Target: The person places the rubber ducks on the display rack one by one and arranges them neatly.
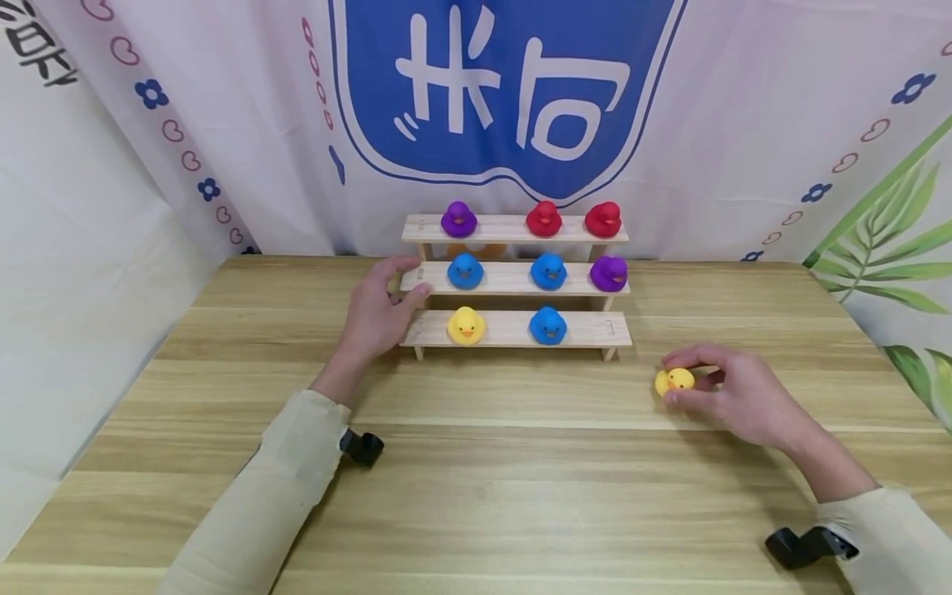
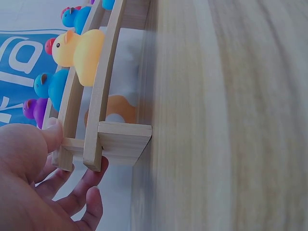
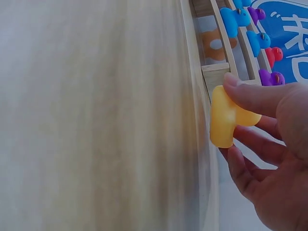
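Observation:
My right hand (image 1: 744, 397) pinches a yellow rubber duck (image 1: 674, 383) between thumb and fingers, to the right of a three-step wooden display stand (image 1: 506, 329). In the right wrist view, that duck (image 3: 223, 118) is tilted on its side between the fingertips. My left hand (image 1: 378, 310) grips the left end of the stand's middle step, thumb (image 2: 54, 134) on top and fingers curled below. Another yellow duck (image 1: 465, 327) and a blue duck (image 1: 548, 326) sit on the bottom step, whose right end is bare.
The middle step bears two blue ducks (image 1: 465, 272) and a purple duck (image 1: 609, 274). On the top step stand a purple duck (image 1: 459, 220) and two red ducks (image 1: 545, 219). A printed curtain (image 1: 245, 124) hangs behind the wooden table (image 1: 506, 496).

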The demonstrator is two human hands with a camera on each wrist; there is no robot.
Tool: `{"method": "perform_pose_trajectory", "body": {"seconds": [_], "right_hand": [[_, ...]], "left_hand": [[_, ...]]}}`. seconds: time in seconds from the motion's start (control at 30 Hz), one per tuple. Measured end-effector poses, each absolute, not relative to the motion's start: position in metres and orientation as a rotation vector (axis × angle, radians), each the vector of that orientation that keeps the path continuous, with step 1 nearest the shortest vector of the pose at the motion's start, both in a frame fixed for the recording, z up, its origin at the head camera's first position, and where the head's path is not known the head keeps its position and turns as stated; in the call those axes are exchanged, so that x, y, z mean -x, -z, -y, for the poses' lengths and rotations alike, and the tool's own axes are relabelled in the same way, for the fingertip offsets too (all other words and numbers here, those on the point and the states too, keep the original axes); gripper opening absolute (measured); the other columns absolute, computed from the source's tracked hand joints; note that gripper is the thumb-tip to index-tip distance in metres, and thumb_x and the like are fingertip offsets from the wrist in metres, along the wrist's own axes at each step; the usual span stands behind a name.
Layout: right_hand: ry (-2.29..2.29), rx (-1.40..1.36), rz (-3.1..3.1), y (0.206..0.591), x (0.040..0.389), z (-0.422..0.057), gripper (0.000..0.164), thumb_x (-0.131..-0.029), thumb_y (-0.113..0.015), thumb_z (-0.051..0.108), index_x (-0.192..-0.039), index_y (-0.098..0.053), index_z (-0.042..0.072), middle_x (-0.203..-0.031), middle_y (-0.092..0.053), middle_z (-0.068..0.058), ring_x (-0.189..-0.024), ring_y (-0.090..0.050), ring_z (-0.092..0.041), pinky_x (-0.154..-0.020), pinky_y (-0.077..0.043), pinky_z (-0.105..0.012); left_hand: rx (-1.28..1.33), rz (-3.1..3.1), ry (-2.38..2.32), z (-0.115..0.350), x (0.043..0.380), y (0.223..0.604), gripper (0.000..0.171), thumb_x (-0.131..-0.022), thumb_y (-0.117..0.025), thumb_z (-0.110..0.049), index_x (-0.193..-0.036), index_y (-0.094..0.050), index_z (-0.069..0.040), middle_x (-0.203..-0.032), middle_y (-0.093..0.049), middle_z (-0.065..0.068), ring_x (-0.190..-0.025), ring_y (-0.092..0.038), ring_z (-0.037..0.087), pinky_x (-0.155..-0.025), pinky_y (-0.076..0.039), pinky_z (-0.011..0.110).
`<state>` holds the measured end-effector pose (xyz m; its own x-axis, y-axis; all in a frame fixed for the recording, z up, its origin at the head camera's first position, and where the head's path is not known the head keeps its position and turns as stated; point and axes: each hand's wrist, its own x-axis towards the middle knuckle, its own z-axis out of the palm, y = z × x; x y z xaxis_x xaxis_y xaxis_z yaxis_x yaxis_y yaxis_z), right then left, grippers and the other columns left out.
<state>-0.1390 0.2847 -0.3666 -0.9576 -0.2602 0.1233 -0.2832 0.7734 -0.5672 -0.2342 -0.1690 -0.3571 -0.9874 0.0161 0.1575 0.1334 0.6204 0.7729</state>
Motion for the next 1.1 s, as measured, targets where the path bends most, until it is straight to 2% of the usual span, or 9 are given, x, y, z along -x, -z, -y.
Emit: {"method": "perform_pose_trajectory", "body": {"seconds": [0.07,0.37,0.7,1.0,1.1], "right_hand": [[-0.943,-0.448,2.893,0.366,0.139,-0.284,0.029,-0.087,-0.089,0.023,-0.112,-0.079,0.015,-0.122,-0.078,-0.009,-0.098,-0.057,0.014,-0.079,-0.057,-0.018],[-0.973,-0.405,2.868,0.358,0.136,-0.278,0.033,-0.09,-0.086,0.021,-0.121,-0.077,0.013,-0.124,-0.076,-0.013,-0.095,-0.06,0.01,-0.079,-0.057,-0.014],[-1.072,-0.466,2.773,0.355,0.144,-0.268,0.038,-0.091,-0.084,0.009,-0.127,-0.073,0.01,-0.126,-0.075,-0.011,-0.1,-0.062,0.011,-0.087,-0.055,-0.009],[-1.099,-0.483,2.684,0.347,0.154,-0.253,0.037,-0.091,-0.084,0.008,-0.127,-0.074,0.009,-0.134,-0.072,-0.011,-0.106,-0.058,0.013,-0.093,-0.046,0.0],[-1.122,-0.485,2.689,0.346,0.156,-0.247,0.036,-0.093,-0.082,0.008,-0.129,-0.074,0.009,-0.136,-0.069,-0.012,-0.111,-0.056,0.01,-0.096,-0.044,0.0]], "left_hand": [[0.129,2.702,1.308,0.169,0.234,0.357,0.049,-0.108,-0.064,-0.029,-0.153,-0.054,-0.014,-0.164,-0.048,0.01,-0.105,-0.063,0.033,-0.093,-0.056,0.044],[0.114,2.71,1.308,0.169,0.234,0.358,0.049,-0.108,-0.064,-0.03,-0.154,-0.054,-0.016,-0.164,-0.048,0.008,-0.101,-0.064,0.031,-0.09,-0.056,0.041],[0.128,2.697,1.312,0.168,0.232,0.355,0.049,-0.107,-0.065,-0.029,-0.153,-0.055,-0.014,-0.163,-0.049,0.009,-0.097,-0.064,0.031,-0.085,-0.054,0.036],[0.147,2.687,1.315,0.169,0.233,0.356,0.049,-0.107,-0.065,-0.027,-0.153,-0.055,-0.013,-0.163,-0.05,0.01,-0.099,-0.067,0.032,-0.089,-0.058,0.043],[0.153,2.687,1.314,0.17,0.233,0.357,0.049,-0.107,-0.065,-0.027,-0.153,-0.055,-0.013,-0.162,-0.05,0.011,-0.1,-0.067,0.033,-0.09,-0.059,0.044]]}}
